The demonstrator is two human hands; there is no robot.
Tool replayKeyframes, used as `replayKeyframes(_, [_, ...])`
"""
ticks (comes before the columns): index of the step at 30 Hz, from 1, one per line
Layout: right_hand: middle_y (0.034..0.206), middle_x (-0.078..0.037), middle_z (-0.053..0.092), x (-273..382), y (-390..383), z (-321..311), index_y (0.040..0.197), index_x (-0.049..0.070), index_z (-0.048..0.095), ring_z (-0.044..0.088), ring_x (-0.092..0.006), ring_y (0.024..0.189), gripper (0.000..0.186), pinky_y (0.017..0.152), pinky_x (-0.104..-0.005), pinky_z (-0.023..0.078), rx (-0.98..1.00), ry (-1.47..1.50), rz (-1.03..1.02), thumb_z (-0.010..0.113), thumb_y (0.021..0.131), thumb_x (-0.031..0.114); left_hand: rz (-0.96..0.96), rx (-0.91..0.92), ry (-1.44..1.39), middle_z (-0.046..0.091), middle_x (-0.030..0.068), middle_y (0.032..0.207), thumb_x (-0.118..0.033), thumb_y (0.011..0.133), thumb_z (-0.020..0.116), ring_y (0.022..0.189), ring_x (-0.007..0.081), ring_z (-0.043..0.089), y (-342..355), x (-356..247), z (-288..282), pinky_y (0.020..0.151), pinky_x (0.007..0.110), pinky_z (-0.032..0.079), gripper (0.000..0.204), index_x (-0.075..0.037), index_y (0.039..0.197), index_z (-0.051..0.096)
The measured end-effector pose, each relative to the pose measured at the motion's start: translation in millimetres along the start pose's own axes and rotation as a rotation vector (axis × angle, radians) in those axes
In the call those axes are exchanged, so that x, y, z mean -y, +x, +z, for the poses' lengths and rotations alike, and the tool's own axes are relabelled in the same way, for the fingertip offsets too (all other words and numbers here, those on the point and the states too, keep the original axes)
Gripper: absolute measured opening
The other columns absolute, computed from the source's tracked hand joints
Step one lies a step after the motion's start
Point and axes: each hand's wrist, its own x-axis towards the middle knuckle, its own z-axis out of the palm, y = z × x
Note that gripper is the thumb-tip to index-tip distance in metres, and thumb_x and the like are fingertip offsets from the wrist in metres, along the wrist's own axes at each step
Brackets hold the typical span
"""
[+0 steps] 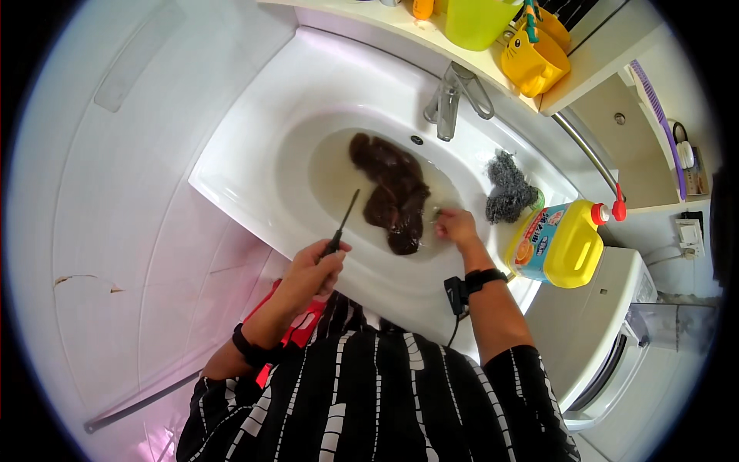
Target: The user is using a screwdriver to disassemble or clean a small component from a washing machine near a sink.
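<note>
A dark brown, soaked cloth-like bundle (396,185) lies in cloudy water in the white washbasin (254,115). My left hand (312,271) is closed round the black handle of a slim screwdriver-like tool (349,214). Its narrow shaft points up over the near left side of the basin, apart from the bundle; its exact kind is hard to tell. My right hand (457,225) is at the water's edge, just right of the bundle, with its fingers drawn together. A small glint shows at those fingertips, but what they hold, if anything, cannot be made out.
A chrome faucet (446,100) stands at the basin's back. On the right rim lie a grey mesh scrubber (508,189) and a yellow detergent jug (566,242). A shelf above holds a green container (477,23) and yellow cup (533,63). A white washing machine (585,331) stands at right.
</note>
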Motion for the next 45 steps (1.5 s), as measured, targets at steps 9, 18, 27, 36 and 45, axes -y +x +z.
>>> replayKeyframes(9, [0.087, -0.017, 0.066, 29, -14, 5, 0.099, 0.004, 0.065, 0.062, -0.033, 0.083, 0.034, 0.075, -0.0393, 0.05, 0.014, -0.786, -0.272, 0.063, 0.073, 0.026, -0.013, -0.006, -0.01, 0.042, -0.0037, 0.064, -0.017, 0.092, 0.052, 0.05, 0.0045, 0.036, 1, 1, 4, 0.043, 0.019, 0.028, 0.022, -0.004, 0.109, 0.053])
replayKeyframes(18, [0.1, -0.011, 0.062, 57, -46, -21, 0.117, 0.001, 0.055, 0.062, -0.018, 0.087, 0.032, 0.077, -0.0291, 0.051, 0.297, 0.454, 0.129, 0.057, 0.086, 0.008, -0.033, -0.025, 0.023, 0.042, -0.0043, 0.065, -0.019, 0.092, 0.053, 0.051, 0.0039, 0.037, 0, 0, 6, 0.044, 0.019, 0.028, 0.022, -0.004, 0.108, 0.054])
replayKeyframes(27, [0.107, -0.016, 0.059, 70, -66, -28, 0.116, -0.003, 0.052, 0.06, -0.023, 0.097, 0.033, 0.089, -0.0334, 0.049, 0.379, 0.867, 0.153, 0.057, 0.087, 0.013, -0.015, -0.003, 0.017, 0.043, -0.0052, 0.065, -0.018, 0.09, 0.055, 0.047, 0.0017, 0.034, 2, 4, 16, 0.039, 0.018, 0.022, 0.024, -0.003, 0.109, 0.052])
replayKeyframes(36, [0.106, -0.017, 0.06, 73, -72, -23, 0.122, -0.007, 0.047, 0.061, -0.0242, 0.098, 0.036, 0.091, -0.0317, 0.05, 0.218, 0.852, -0.007, 0.052, 0.087, 0.002, -0.028, 0.042, 0.045, 0.041, -0.0042, 0.062, -0.016, 0.09, 0.053, 0.048, 0.0041, 0.036, 7, 8, 22, 0.042, 0.018, 0.027, 0.02, -0.003, 0.106, 0.053])
replayKeyframes(45, [0.074, -0.013, 0.065, 54, -52, 13, 0.087, -0.003, 0.06, 0.064, -0.0173, 0.059, 0.013, 0.052, -0.0293, 0.056, 0.178, 0.821, -0.012, 0.065, 0.08, 0.006, 0.001, -0.008, 0.09, 0.041, -0.0051, 0.062, -0.017, 0.09, 0.054, 0.045, 0.0028, 0.035, 4, 6, 34, 0.039, 0.018, 0.025, 0.019, -0.006, 0.104, 0.053])
